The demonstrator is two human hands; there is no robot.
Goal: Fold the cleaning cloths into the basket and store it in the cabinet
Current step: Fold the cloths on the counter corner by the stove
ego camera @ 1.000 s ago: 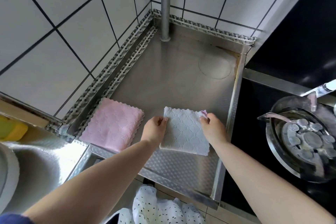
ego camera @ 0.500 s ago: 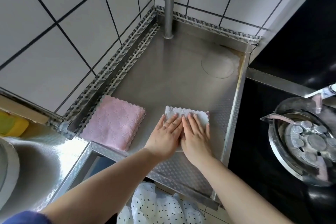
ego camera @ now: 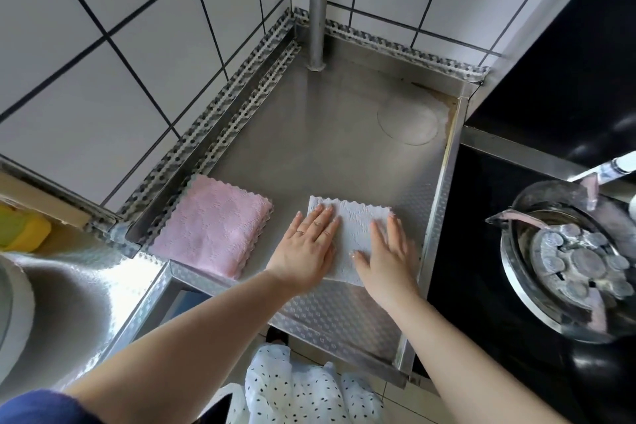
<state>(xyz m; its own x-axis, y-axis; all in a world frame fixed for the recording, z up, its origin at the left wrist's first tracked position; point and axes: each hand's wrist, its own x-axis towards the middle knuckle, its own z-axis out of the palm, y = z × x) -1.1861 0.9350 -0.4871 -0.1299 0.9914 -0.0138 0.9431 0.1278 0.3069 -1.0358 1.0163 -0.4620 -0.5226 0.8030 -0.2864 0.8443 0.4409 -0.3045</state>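
Note:
A folded white cleaning cloth (ego camera: 354,231) lies flat on the steel counter (ego camera: 330,134), near its front edge. My left hand (ego camera: 308,248) rests palm down on the cloth's left side, fingers spread. My right hand (ego camera: 387,251) presses flat on its right side, fingers apart. To the left, a folded pink cloth (ego camera: 215,234) lies by the counter's left rim, untouched. No basket or cabinet is in view.
A steel pipe (ego camera: 318,3) rises at the counter's back corner against the tiled walls. A black stove with a metal burner bowl (ego camera: 568,262) sits to the right. A steel sink (ego camera: 69,303) and yellow sponge (ego camera: 24,231) lie left. Spotted white fabric (ego camera: 303,389) hangs below the counter front.
A second ago both hands pinched the white cloth's top corners. They then laid flat together on it, and now they have slid apart toward its left and right sides.

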